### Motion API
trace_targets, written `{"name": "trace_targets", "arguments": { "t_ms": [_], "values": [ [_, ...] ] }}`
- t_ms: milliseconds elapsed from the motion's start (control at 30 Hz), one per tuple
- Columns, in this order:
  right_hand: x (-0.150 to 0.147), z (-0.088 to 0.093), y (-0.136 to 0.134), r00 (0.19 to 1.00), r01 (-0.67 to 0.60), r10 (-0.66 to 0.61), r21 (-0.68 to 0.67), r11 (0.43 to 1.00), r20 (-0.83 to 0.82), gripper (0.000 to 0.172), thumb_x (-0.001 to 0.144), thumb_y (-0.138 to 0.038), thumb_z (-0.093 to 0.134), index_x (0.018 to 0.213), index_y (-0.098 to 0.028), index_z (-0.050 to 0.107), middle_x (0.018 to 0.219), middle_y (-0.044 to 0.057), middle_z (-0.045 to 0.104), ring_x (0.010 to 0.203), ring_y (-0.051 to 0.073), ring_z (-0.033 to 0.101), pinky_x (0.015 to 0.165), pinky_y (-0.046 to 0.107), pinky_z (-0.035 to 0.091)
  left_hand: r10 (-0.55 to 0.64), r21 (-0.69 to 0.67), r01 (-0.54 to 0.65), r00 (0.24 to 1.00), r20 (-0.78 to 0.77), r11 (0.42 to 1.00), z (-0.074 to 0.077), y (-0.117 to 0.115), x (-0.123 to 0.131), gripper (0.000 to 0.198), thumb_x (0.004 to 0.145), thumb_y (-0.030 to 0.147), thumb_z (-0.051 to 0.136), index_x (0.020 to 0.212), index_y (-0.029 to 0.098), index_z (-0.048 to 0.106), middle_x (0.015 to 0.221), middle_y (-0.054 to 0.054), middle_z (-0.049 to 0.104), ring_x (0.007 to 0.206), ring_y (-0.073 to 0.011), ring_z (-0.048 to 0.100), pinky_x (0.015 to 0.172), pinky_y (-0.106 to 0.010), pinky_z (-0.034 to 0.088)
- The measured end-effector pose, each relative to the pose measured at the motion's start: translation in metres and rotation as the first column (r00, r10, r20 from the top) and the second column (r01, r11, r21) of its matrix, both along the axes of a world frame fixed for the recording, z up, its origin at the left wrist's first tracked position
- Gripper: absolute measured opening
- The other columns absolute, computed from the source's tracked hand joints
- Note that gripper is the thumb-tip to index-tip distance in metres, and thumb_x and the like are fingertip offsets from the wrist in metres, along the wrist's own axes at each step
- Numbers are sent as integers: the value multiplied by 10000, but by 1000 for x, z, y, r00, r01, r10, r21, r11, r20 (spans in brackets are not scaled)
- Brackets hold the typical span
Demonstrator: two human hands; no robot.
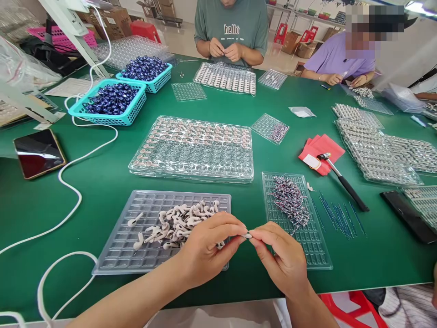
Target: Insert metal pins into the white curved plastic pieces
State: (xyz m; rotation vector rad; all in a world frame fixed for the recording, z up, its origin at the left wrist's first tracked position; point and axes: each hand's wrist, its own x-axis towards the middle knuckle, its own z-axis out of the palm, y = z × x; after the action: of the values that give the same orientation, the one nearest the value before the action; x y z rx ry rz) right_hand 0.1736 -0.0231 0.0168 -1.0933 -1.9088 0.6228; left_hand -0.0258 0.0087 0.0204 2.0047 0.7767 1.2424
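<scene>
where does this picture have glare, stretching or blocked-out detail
In the head view: bright glints on the big clear tray; the white stand slants, perhaps wide-angle stretch; blocky pixels sit above the purple shirt; left hand and right hand partly cover the pale piece.

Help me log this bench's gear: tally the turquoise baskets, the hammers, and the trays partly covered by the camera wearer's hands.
Turquoise baskets: 2
Hammer: 1
Grey tray and clear tray, partly covered: 2
Total: 5
</scene>
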Motion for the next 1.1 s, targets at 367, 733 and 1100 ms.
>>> {"name": "trace_targets", "arguments": {
  "t_ms": [367, 733, 1100],
  "values": [
    [-5, 3, 1, 999, 26, -27, 43, 999, 20, 263, 891, -52, 575, 1087, -224, 606, 866, 32, 705, 751, 147, 640, 689, 300, 529, -2, -96, 3, 1000, 5, 995, -1, -1, -1, 218, 874, 38, 616, 1036, 174, 667, 907, -73, 722, 860, -165, 669, 796, -299, 556],
    [3, 0, 0, 991, 125, -124, -7, 992, 51, 257, 915, -144, 574, 1144, -253, 614, 905, 17, 706, 769, 138, 661, 714, 259, 542, 20, -262, -40, 997, -75, 964, 5, 2, -7, 137, 906, 162, 598, 1021, 193, 667, 943, -58, 730, 868, -175, 672, 800, -301, 525],
    [6, -7, -2, 976, 191, -192, 18, 981, 106, 130, 928, -332, 578, 1001, -270, 666, 877, 0, 740, 670, 129, 698, 678, 204, 576, -76, -359, -291, 674, -735, 887, 73, 20, -106, 226, 913, 330, 533, 994, 199, 699, 1008, -67, 727, 922, -242, 656, 792, -343, 490]
  ]
}}
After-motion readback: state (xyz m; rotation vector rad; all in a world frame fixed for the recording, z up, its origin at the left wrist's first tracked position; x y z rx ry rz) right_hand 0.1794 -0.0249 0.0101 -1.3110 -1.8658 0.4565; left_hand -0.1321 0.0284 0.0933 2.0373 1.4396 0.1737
